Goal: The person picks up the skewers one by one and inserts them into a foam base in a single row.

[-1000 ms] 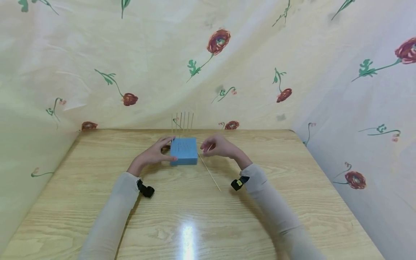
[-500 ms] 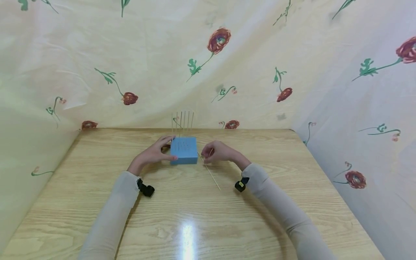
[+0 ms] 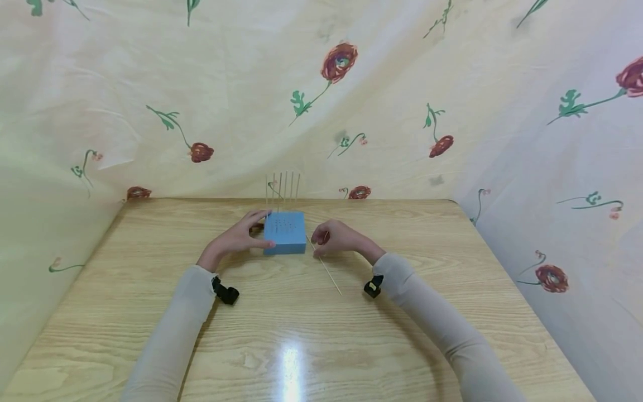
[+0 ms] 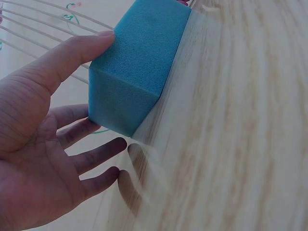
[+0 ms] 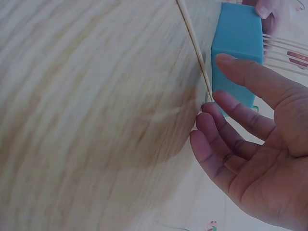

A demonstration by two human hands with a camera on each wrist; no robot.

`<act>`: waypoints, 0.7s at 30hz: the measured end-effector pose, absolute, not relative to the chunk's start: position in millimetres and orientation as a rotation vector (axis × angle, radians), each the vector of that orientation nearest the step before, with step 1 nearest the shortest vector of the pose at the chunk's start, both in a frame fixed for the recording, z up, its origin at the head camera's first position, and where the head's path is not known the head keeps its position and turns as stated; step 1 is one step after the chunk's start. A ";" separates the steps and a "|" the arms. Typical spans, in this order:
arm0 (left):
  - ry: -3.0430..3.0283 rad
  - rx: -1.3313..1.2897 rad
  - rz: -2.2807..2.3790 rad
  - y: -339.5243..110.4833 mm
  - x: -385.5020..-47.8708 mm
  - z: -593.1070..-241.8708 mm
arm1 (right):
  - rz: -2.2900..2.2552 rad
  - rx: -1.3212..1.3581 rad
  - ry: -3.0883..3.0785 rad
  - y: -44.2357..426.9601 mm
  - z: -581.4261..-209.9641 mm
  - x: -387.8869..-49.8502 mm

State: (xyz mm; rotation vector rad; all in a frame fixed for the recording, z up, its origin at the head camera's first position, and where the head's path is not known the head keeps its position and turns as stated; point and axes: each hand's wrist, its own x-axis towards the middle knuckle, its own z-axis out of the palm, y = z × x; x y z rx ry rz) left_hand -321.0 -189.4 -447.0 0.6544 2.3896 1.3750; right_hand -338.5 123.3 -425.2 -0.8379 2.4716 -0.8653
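A blue foam block [image 3: 284, 229] with small holes in its top lies on the table, several thin wooden sticks [image 3: 286, 187] standing upright from it toward the back. My left hand [image 3: 240, 234] holds the block from its left side. In the left wrist view the thumb [image 4: 72, 55] presses the upper edge, two fingers reach behind, and the other two are spread apart from it. To the block's right, my right hand [image 3: 340, 236] hovers low with loosely bent fingers. One loose wooden stick [image 5: 194, 43] lies on the table, its far end by my right index fingertip [image 5: 219, 96].
The wood-grain table [image 3: 281, 301] runs back to a flower-patterned cloth [image 3: 241, 111] that hangs behind it and along both sides. A black wrist camera [image 3: 226, 292] sits on the left wrist, another black camera [image 3: 373, 286] on the right.
My right hand has come down slightly toward the loose stick, its thumb and fingers now lower beside it. The left hand and the block have stayed in place.
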 end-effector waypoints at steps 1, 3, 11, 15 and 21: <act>2.394 0.655 1.370 -189.4 -320.8 -446.9 | -0.865 -0.837 2.474 123.1 -425.5 -338.2; 2.404 0.658 1.357 -189.7 -320.2 -447.1 | -0.866 -0.843 2.480 122.4 -426.4 -337.7; 2.409 0.656 1.356 -189.5 -320.8 -449.0 | -0.829 -0.808 2.514 120.0 -428.7 -335.4; 2.399 0.657 1.366 -189.5 -320.1 -448.2 | -0.819 -0.797 2.526 120.9 -429.4 -334.6; 2.396 0.654 1.363 -189.1 -321.8 -448.8 | -0.833 -0.796 2.524 127.3 -429.5 -334.6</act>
